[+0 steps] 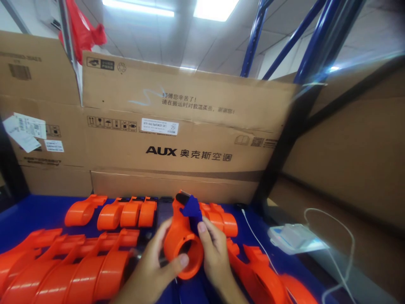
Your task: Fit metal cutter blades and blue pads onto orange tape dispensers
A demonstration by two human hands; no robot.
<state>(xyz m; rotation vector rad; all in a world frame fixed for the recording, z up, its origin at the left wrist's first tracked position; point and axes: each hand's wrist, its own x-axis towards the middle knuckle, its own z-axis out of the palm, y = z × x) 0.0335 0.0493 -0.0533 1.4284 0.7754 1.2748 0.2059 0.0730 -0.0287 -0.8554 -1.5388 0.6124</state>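
The left hand's (156, 253) thumb tip rests at the mouth of an orange tape dispenser's (172, 238) ring, its fingers curled around the outside. The right hand (215, 249) is closed in a narrow pinch, thumb on the lower part of a blue plastic piece (191, 207) against the dispenser's side. I take the left grip as steadying the body so the right thumb can press or guide the blue part. They hold it up over the middle of the blue tabletop (34, 213), ring toward the person, probably to keep the join in sight.

The dispenser is glossy orange, hollow-ringed, with a black roller (182, 197) near its top; whether the blue piece is seated, I can't tell.

Around it, similar orange dispensers (82, 274) lie in rows, perhaps for easy reach. A white cable (257, 234) runs rightward; behind stands an AUX cardboard panel (196, 173).
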